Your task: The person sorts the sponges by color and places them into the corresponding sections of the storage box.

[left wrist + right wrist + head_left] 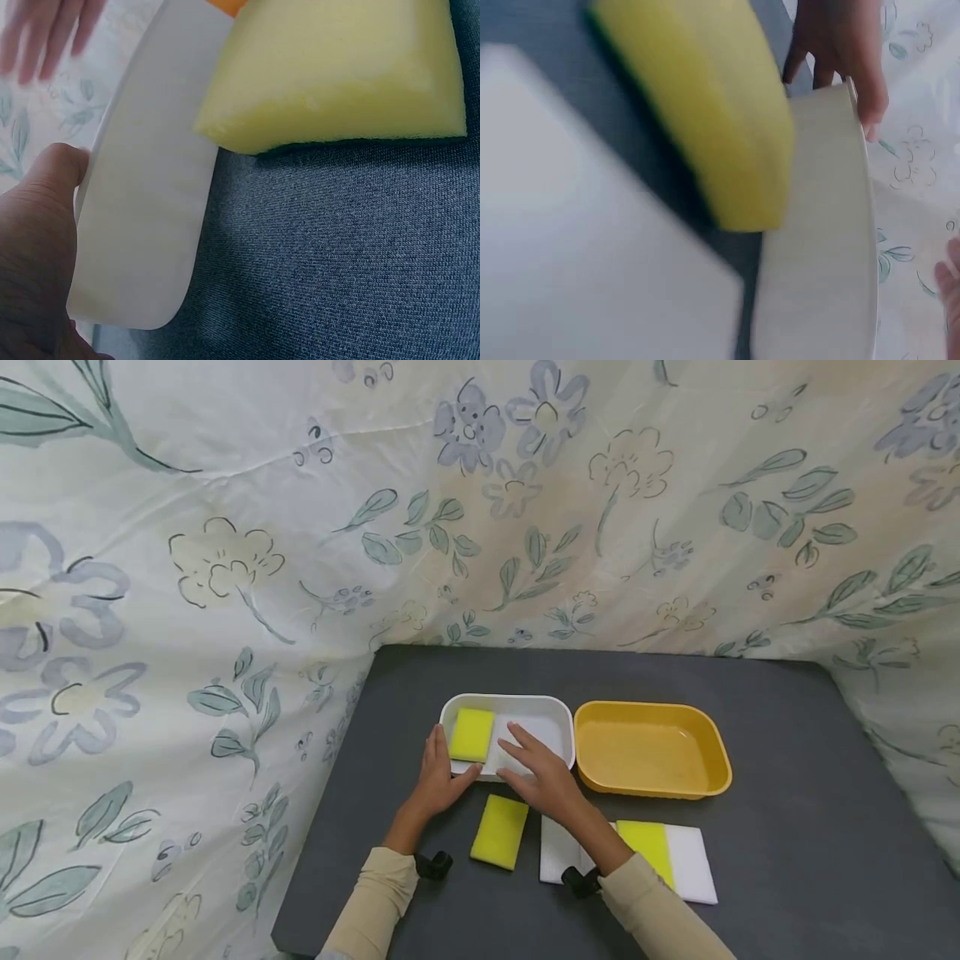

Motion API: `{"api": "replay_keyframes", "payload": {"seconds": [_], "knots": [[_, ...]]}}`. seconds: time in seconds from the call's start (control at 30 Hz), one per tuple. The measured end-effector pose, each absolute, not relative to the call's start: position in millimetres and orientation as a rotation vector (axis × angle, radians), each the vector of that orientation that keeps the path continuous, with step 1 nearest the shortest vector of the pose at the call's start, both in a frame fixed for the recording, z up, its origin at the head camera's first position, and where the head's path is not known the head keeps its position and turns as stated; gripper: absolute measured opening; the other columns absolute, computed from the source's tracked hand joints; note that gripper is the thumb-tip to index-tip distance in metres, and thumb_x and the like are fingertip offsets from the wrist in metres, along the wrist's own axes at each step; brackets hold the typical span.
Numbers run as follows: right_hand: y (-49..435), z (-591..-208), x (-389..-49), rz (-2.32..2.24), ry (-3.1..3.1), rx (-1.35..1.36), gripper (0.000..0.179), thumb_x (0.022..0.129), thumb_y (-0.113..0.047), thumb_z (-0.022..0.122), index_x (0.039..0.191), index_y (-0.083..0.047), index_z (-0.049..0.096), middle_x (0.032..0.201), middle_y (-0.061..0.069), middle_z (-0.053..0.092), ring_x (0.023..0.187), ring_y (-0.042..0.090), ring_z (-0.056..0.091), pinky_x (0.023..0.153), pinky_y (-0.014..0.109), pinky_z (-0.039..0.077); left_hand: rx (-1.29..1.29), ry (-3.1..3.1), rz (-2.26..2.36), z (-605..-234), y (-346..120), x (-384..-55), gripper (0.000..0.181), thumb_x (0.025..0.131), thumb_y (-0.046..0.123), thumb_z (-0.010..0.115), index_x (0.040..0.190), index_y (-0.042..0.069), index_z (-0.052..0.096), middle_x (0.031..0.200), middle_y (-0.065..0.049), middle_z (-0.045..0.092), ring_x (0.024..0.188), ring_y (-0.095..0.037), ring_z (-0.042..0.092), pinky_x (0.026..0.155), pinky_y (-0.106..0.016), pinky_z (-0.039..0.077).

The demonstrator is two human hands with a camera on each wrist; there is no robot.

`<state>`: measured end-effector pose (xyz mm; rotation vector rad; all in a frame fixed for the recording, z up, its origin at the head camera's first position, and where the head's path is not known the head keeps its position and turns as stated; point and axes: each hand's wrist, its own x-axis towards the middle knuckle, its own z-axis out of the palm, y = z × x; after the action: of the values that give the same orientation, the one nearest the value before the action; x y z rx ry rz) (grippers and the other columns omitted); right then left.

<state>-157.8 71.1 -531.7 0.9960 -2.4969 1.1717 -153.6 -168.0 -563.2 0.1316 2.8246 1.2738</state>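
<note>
My left hand (437, 779) is at the left end of a white tray (536, 718), its fingers straight along the outside and its thumb at the near rim. In the left wrist view that thumb touches the tray's edge. My right hand (542, 772) reaches over the tray's near side with fingers spread and holds nothing. Inside the tray, at its left end, lies a yellow sponge (472, 735). A second yellow sponge (500, 832) with a dark underside lies on the table between my forearms, close in front of the tray.
A yellow tray (652, 792) stands right beside the white one. Nearer me, under and past my right forearm, are a white flat piece (557, 856), another yellow piece (647, 843) and a white block (692, 864). Floral cloth (510, 568) hangs behind the dark table (787, 777).
</note>
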Motion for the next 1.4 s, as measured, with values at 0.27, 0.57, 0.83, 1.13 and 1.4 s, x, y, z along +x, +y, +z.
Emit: {"api": "replay_keyframes", "payload": {"seconds": [0.27,0.57,0.83,1.13,1.4], "knots": [[93,-560,-108,0.999,-2.331,1.22,0.042,0.091,-0.03,0.076,0.127,-0.008,0.07,0.147,0.01,0.052,0.134,0.032,0.048,0.1,0.044,0.046,0.108,2.815,1.269,-564,-167,-154,0.107,0.093,0.043,0.068,0.158,-0.004,-0.003,0.163,-0.024,-0.001,0.147,-0.044,0.011,0.112,-0.061,0.02],[95,-599,-87,0.885,-2.41,1.215,0.049,0.086,-0.048,0.078,0.12,-0.013,0.073,0.142,0.02,0.053,0.134,0.04,0.046,0.102,0.054,0.042,0.117,2.801,1.273,-564,-164,-151,0.107,0.093,0.045,0.067,0.158,-0.004,-0.003,0.163,-0.025,-0.001,0.147,-0.044,0.009,0.113,-0.061,0.02],[92,-605,-81,0.862,-2.488,1.196,0.07,0.077,-0.054,0.084,0.13,-0.013,0.066,0.148,0.022,0.047,0.135,0.035,0.046,0.104,0.055,0.039,0.111,2.802,1.269,-567,-167,-151,0.108,0.093,0.045,0.067,0.158,-0.002,-0.005,0.163,-0.022,-0.003,0.148,-0.043,0.008,0.113,-0.061,0.019],[89,-609,-83,0.856,-2.501,1.199,0.068,0.074,-0.046,0.087,0.129,-0.013,0.061,0.145,0.019,0.049,0.13,0.03,0.05,0.107,0.054,0.037,0.112,2.8,1.261,-567,-167,-152,0.108,0.093,0.046,0.067,0.158,-0.002,-0.004,0.163,-0.023,-0.002,0.148,-0.043,0.008,0.112,-0.062,0.02],[89,-608,-86,0.943,-2.512,1.178,0.062,0.076,-0.04,0.087,0.127,-0.016,0.061,0.145,0.015,0.047,0.13,0.026,0.047,0.1,0.046,0.045,0.118,2.792,1.274,-567,-168,-155,0.108,0.093,0.047,0.066,0.158,-0.001,-0.005,0.164,-0.022,-0.003,0.148,-0.042,0.008,0.113,-0.062,0.019]]}}
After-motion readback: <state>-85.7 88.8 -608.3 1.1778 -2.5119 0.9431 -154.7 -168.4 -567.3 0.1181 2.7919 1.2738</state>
